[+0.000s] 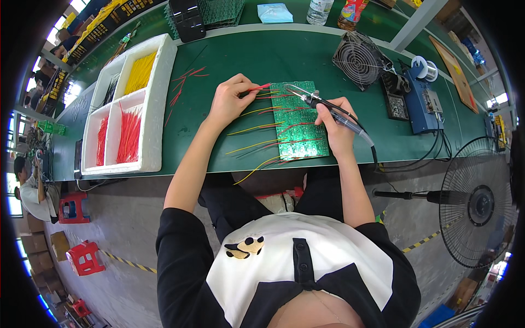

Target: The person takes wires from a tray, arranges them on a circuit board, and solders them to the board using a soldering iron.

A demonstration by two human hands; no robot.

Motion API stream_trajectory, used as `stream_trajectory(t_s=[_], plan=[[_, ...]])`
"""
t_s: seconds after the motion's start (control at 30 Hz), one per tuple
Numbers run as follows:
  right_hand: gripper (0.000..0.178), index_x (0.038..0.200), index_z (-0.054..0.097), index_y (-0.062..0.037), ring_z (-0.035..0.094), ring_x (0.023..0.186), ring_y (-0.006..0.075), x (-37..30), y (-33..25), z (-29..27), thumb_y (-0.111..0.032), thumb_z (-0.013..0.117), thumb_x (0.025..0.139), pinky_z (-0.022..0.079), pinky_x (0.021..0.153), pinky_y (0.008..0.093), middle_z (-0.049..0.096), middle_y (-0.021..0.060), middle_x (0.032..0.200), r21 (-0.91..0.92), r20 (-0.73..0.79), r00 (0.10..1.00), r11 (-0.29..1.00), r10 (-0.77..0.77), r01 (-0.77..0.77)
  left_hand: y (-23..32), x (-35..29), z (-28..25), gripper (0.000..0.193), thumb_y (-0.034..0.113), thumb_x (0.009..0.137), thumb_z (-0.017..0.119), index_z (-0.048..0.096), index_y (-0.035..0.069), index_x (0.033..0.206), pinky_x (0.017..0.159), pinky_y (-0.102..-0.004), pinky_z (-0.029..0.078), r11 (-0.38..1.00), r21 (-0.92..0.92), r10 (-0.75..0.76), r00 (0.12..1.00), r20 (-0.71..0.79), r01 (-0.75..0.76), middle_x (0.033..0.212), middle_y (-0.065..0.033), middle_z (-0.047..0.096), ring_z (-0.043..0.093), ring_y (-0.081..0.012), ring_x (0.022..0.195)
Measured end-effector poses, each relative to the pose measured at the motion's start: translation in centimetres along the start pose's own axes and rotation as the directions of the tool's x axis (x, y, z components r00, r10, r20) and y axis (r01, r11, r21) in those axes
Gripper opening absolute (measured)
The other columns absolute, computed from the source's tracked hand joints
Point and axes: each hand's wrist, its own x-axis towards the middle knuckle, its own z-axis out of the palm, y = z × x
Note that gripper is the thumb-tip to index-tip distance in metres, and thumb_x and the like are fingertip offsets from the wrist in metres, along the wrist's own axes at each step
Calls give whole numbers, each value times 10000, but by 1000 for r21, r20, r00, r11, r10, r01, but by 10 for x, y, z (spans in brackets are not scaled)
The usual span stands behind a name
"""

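Observation:
A green circuit board panel (301, 131) lies on the green tabletop before me, with yellow, red and dark wires trailing off its left side. My left hand (234, 98) pinches a red wire (261, 87) at the panel's upper left corner. In my right hand (337, 127) is a soldering iron (345, 121) with a dark grip, held like a pen. Its tip end reaches over the upper part of the panel, close to the wire's end. Whether tip and wire touch, I cannot tell.
Left stands a white foam tray (156, 104) of sorted red, yellow and dark wires; loose red wires (178, 90) lie beside it. A small square fan (358, 60), blue soldering station (424, 104) and solder spool (425, 69) are at right. A large floor fan (481, 203) stands beyond the table edge.

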Motion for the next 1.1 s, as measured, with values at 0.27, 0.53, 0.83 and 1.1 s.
stream_trajectory(t_s=[0.27, 0.53, 0.83, 1.1], plan=[[173, 839, 514, -23, 499, 539, 56, -1, -3, -12, -124, 653, 815, 357, 518, 184, 556, 22, 604, 105, -167, 986, 994, -7, 24, -1, 0, 0, 100, 63, 735, 661, 686, 43, 830, 518, -247, 440, 1000, 2, 9, 1000, -1, -9, 744, -40, 578, 544, -138, 559], [166, 835, 511, -39, 418, 489, 37, -13, -8, -42, -156, 628, 835, 275, 454, 171, 535, 24, 572, 75, -421, 907, 996, -2, 37, 4, -1, -1, 85, 77, 751, 654, 679, 39, 822, 515, -254, 433, 1000, -16, -12, 1000, 8, 13, 745, -41, 580, 544, -145, 564], [141, 779, 512, -57, 348, 461, 34, -17, -2, -58, -134, 602, 854, 250, 436, 187, 475, 6, 555, 305, -496, 864, 949, 85, 82, 5, 1, -14, 182, 156, 891, 514, 658, 45, 907, 549, -247, 371, 951, 229, 269, 919, -287, -206, 732, -14, 537, 462, -114, 592], [143, 803, 518, -49, 412, 465, 50, -18, -2, -56, -148, 609, 852, 321, 448, 182, 522, 28, 576, 247, -509, 857, 967, 78, 59, 15, -21, -10, 181, 176, 919, 488, 431, 4, 922, 540, -206, 320, 888, -405, -286, 950, -123, 215, 634, 15, 461, 371, -46, 602]])
